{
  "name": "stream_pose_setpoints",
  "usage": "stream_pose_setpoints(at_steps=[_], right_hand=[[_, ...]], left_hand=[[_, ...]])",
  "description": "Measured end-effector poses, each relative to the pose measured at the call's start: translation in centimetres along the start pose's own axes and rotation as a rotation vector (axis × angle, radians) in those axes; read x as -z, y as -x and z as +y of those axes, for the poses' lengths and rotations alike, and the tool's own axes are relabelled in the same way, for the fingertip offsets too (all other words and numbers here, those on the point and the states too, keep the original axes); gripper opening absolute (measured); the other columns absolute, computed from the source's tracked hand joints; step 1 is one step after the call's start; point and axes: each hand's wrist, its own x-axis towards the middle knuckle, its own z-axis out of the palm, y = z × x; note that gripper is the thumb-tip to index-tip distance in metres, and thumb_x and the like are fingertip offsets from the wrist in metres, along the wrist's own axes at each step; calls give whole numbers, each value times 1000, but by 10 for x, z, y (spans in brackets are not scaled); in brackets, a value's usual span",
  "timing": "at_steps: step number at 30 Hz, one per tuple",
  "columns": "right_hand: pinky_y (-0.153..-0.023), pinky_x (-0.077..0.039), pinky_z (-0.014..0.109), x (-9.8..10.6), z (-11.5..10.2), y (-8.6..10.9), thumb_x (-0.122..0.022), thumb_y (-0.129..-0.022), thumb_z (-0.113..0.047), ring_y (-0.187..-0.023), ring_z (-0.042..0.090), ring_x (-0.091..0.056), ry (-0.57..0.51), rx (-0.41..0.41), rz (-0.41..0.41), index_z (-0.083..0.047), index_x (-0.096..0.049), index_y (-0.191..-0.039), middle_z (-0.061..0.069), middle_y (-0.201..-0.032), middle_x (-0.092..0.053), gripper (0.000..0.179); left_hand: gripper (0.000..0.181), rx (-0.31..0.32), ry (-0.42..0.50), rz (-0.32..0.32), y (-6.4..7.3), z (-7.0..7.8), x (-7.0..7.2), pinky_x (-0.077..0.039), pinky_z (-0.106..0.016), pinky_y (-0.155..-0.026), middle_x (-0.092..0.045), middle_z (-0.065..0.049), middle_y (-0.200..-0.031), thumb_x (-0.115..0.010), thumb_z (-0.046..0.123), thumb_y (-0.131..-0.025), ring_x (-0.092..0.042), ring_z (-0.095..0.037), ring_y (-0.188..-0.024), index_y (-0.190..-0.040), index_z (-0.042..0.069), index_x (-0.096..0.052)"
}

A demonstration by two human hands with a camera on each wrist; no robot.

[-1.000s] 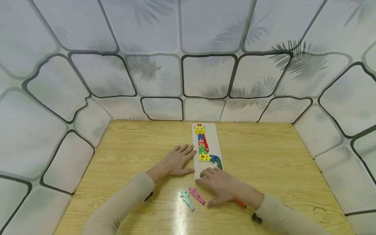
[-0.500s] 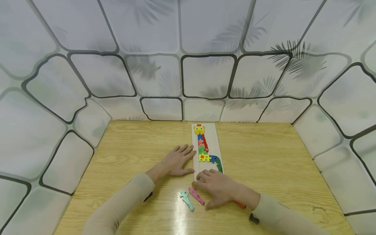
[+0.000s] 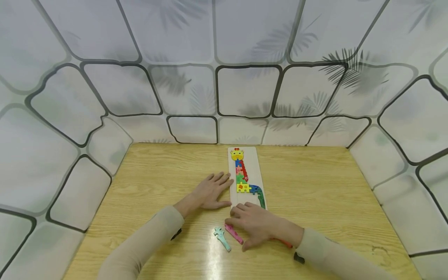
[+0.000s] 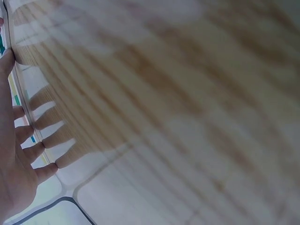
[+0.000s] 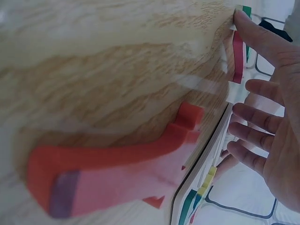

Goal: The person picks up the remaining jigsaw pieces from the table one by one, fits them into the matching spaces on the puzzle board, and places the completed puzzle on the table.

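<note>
A pale puzzle board (image 3: 252, 160) holds part of a giraffe: a yellow head (image 3: 237, 155), coloured neck pieces, a yellow piece (image 3: 243, 188), and blue and green tail pieces (image 3: 261, 197). My left hand (image 3: 211, 192) lies spread along the board's left edge, fingertips at the rim. Over the board's near end is my right hand (image 3: 257, 221), fingers loosely bent and thumb out, holding nothing. It partly hides a pink leg piece (image 3: 235, 235). Beside that lies a light teal leg piece (image 3: 222, 239). A red piece (image 5: 112, 173) fills the right wrist view, mostly covered by the right hand in the head view.
The wooden table (image 3: 168, 163) runs back to a pale wall (image 3: 245, 91) with a stone pattern and leaf prints. Similar side panels stand at left and right. Dark wrist cameras sit under both sleeves (image 3: 316, 249).
My right hand has slid slightly left and toward me, uncovering more of the green tail piece and covering the tip of the pink piece. The left hand stays in place.
</note>
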Motion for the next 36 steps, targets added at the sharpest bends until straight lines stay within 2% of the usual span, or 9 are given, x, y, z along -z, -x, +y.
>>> stream_pose_setpoints(at_steps=[6,17,26,36], right_hand=[[-111,-51,38,4,0,-5,-72,-82,-78,-130,17,-57,10,-6,-46,-27,-52,-154,-2,-142,-58,91],[-101,-51,31,6,2,-11,-75,-76,-81,-121,13,-55,40,9,-67,-32,-54,-152,-3,-139,-58,93],[-100,-51,31,9,0,-12,-77,-74,-81,-119,13,-55,39,0,-69,-35,-57,-148,-4,-137,-59,90],[-102,-52,34,7,1,-11,-76,-75,-81,-120,14,-56,21,-6,-78,-34,-60,-145,-4,-137,-59,85]], left_hand=[[88,2,-15,1,0,0,-1,-29,-56,-132,-22,-11,-178,-40,73,-103,-26,-36,-164,-169,17,-27],[86,-6,-6,5,1,0,0,-29,-58,-132,-23,-12,-177,-42,71,-104,-27,-37,-163,-169,16,-27],[85,-4,13,6,1,0,0,-29,-58,-131,-23,-12,-177,-43,70,-104,-27,-38,-163,-168,16,-29],[86,-3,0,2,0,1,0,-29,-58,-131,-23,-12,-177,-42,70,-104,-27,-37,-163,-169,16,-28]])
